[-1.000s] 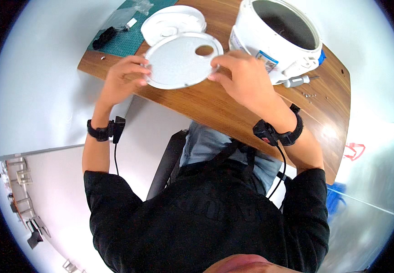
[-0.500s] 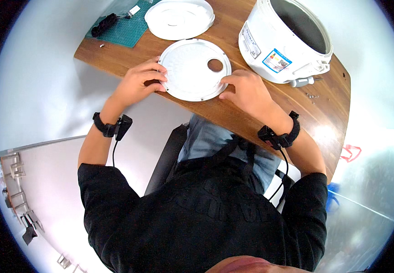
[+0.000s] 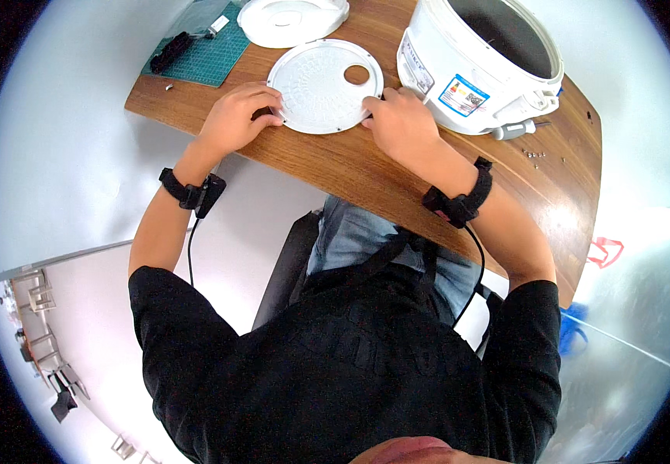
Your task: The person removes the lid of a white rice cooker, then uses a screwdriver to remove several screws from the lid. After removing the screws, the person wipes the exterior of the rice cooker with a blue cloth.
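A round white plastic disc (image 3: 321, 83) with a round hole near its right side lies flat on the wooden table (image 3: 443, 178). My left hand (image 3: 236, 117) grips its left rim with curled fingers. My right hand (image 3: 399, 124) holds its right rim. Both wrists wear black bands with cables. Just right of my right hand stands a white rice cooker body (image 3: 480, 60), open at the top, with a coloured label on its side.
A white lid (image 3: 292, 18) lies behind the disc. A green cutting mat (image 3: 207, 46) with a black tool (image 3: 171, 51) is at the table's far left. A screwdriver (image 3: 514, 130) and small screws (image 3: 536, 155) lie right of the cooker. A chair is below me.
The disc, held tilted above the table a second ago, has been lowered flat onto the wood; both hands stayed on its rim.
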Action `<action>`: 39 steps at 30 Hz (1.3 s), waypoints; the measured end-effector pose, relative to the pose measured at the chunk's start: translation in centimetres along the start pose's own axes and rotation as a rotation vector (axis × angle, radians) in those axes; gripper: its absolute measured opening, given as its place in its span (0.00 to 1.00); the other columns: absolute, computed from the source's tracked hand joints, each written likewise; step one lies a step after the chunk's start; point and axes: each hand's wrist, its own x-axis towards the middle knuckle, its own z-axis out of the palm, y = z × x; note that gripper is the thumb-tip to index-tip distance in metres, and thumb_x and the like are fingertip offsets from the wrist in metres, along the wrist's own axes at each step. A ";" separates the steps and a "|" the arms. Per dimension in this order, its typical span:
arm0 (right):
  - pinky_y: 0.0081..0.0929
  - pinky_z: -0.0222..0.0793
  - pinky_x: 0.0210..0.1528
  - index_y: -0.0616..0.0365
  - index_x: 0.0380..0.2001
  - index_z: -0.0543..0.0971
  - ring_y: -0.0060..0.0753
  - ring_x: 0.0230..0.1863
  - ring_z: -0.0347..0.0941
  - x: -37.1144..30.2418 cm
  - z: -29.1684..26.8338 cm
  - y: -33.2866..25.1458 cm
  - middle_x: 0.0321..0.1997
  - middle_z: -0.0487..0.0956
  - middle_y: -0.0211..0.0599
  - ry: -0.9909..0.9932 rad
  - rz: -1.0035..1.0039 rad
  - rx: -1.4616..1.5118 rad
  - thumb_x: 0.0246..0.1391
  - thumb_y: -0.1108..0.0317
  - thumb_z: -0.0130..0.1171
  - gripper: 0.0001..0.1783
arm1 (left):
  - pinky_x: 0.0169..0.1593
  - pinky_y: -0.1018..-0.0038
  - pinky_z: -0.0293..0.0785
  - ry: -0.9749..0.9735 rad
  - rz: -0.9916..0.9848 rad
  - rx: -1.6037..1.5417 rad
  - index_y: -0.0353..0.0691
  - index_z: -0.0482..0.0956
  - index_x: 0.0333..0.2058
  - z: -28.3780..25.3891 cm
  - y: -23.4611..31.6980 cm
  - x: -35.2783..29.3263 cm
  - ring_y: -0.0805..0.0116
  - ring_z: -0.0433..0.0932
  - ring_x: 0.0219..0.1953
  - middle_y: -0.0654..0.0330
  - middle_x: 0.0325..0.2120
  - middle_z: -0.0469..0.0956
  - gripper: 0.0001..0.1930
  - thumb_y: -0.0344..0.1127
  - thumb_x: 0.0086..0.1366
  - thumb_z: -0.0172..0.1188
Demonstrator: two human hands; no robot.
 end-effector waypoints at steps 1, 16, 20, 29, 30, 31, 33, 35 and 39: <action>0.44 0.77 0.45 0.57 0.44 0.83 0.52 0.42 0.79 0.2 -0.2 -0.2 0.38 0.82 0.48 -0.015 0.020 -0.019 0.55 0.63 0.68 0.15 | 0.56 0.62 0.77 -0.004 0.004 0.012 0.39 0.85 0.38 0.0 -0.1 0.4 0.54 0.81 0.52 0.58 0.44 0.85 0.12 0.36 0.57 0.72; 0.41 0.78 0.50 0.59 0.49 0.84 0.51 0.48 0.82 -9.8 -11.9 3.4 0.50 0.84 0.48 0.247 -0.234 0.583 0.53 0.71 0.70 0.19 | 0.62 0.60 0.73 0.079 -0.083 -0.005 0.42 0.80 0.54 -2.5 7.2 6.5 0.49 0.76 0.61 0.52 0.60 0.76 0.24 0.36 0.58 0.73; 0.35 0.80 0.45 0.59 0.43 0.86 0.40 0.43 0.84 -13.1 -15.0 7.5 0.43 0.86 0.44 0.607 -0.035 0.478 0.52 0.73 0.70 0.13 | 0.66 0.60 0.69 0.263 0.046 -0.156 0.44 0.78 0.59 -2.2 12.7 10.7 0.50 0.71 0.65 0.52 0.63 0.72 0.31 0.37 0.56 0.75; 0.45 0.66 0.67 0.45 0.61 0.79 0.51 0.67 0.67 -10.6 -13.8 13.9 0.70 0.69 0.45 0.670 0.034 0.439 0.47 0.66 0.78 0.35 | 0.68 0.56 0.73 0.283 0.073 -0.274 0.43 0.76 0.60 2.3 15.4 17.2 0.50 0.68 0.68 0.49 0.70 0.54 0.31 0.36 0.58 0.76; 0.45 0.66 0.67 0.45 0.61 0.80 0.51 0.67 0.66 -10.4 -13.8 14.1 0.70 0.69 0.45 0.650 0.031 0.441 0.46 0.66 0.78 0.36 | 0.69 0.55 0.73 0.307 0.109 -0.276 0.40 0.77 0.57 2.6 15.3 17.2 0.49 0.67 0.68 0.49 0.70 0.54 0.29 0.37 0.58 0.76; 0.45 0.65 0.68 0.45 0.61 0.80 0.51 0.67 0.66 -10.3 -13.9 14.3 0.69 0.70 0.44 0.630 0.029 0.443 0.45 0.66 0.78 0.36 | 0.67 0.56 0.72 0.327 0.110 -0.302 0.42 0.78 0.56 2.9 15.1 17.5 0.48 0.67 0.67 0.47 0.70 0.56 0.28 0.41 0.58 0.76; 0.47 0.63 0.68 0.46 0.57 0.82 0.52 0.67 0.65 -10.3 -14.0 14.8 0.67 0.72 0.42 0.618 0.029 0.352 0.42 0.63 0.80 0.35 | 0.63 0.57 0.71 0.362 0.101 -0.355 0.46 0.81 0.52 3.6 14.8 17.5 0.46 0.67 0.67 0.44 0.69 0.58 0.27 0.50 0.58 0.76; 0.47 0.64 0.67 0.47 0.55 0.83 0.53 0.66 0.65 -10.3 -14.1 14.6 0.66 0.73 0.41 0.630 0.026 0.333 0.40 0.62 0.81 0.34 | 0.62 0.59 0.73 0.346 0.107 -0.492 0.46 0.80 0.54 3.7 14.5 18.0 0.48 0.68 0.65 0.44 0.70 0.58 0.27 0.49 0.59 0.75; 0.47 0.65 0.63 0.47 0.51 0.84 0.55 0.61 0.66 -10.5 -13.8 13.4 0.62 0.74 0.42 0.707 0.068 0.263 0.36 0.58 0.83 0.33 | 0.60 0.62 0.75 0.297 0.180 -0.607 0.47 0.77 0.57 4.2 12.8 19.0 0.52 0.69 0.64 0.45 0.71 0.56 0.28 0.48 0.60 0.74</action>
